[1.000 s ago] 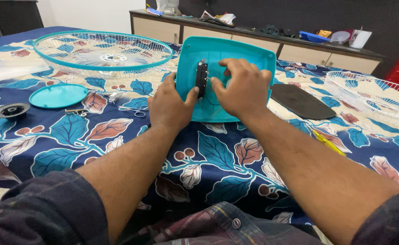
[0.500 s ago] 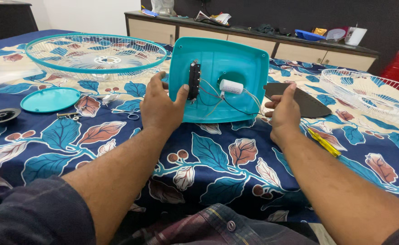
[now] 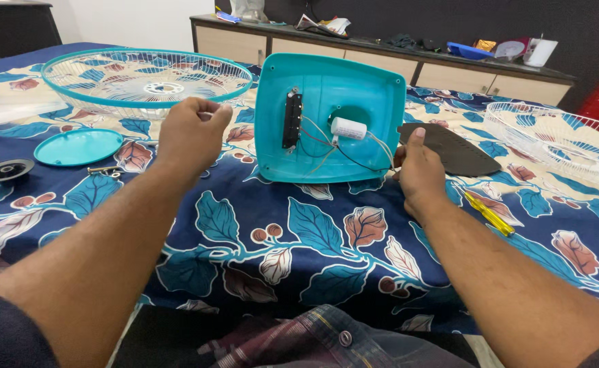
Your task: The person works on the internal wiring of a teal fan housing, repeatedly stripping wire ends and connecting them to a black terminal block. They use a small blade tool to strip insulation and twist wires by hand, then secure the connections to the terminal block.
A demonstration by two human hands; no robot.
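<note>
packages: gold-orange packet (image 3: 484,45), far sideboard (image 3: 381,58) | labels/screens: possibly none, view distant

So both hands were clamped over the teal fan base cover (image 3: 330,119) a second ago, hiding its inside. Now the left hand (image 3: 191,133) has pulled off to the left and hangs in a loose fist above the worktop, touching nothing. The right hand (image 3: 418,170) slid to the cover's right edge. The black switch strip (image 3: 291,120), white capacitor (image 3: 348,128) and wires (image 3: 326,146) are exposed now.
</note>
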